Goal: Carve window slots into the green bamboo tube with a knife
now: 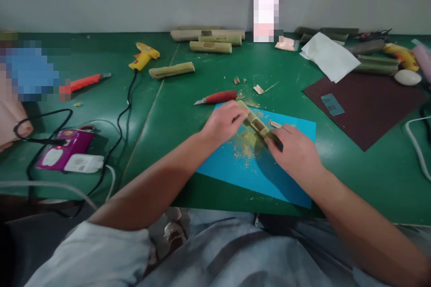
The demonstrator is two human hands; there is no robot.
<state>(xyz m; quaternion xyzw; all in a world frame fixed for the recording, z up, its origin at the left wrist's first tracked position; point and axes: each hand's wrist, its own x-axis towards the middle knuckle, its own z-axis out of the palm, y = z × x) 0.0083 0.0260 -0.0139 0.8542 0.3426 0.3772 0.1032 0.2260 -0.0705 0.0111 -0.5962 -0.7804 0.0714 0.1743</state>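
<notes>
A bamboo tube (257, 124) with a rectangular opening cut in its side lies slanted between my two hands, over a blue sheet (299, 188). My left hand (225, 122) is closed at its far end, slightly blurred; a small dark spot shows by the fingers. Around the near end my right hand (298, 149) is wrapped, its thumb along the tube. Pale bamboo dust (248, 143) is scattered on the sheet below. Just beyond my left hand lies a carving knife (220, 97) with a red handle, its blade pointing left. Small bamboo chips (258, 89) lie farther back.
Several cut bamboo tubes (210, 47) rest by the wall. To the left are a yellow glue gun (144, 56), a red-handled tool (85, 83) and a purple power strip (72, 145) with cables. A brown sheet (362, 112) and white paper (330, 57) lie right.
</notes>
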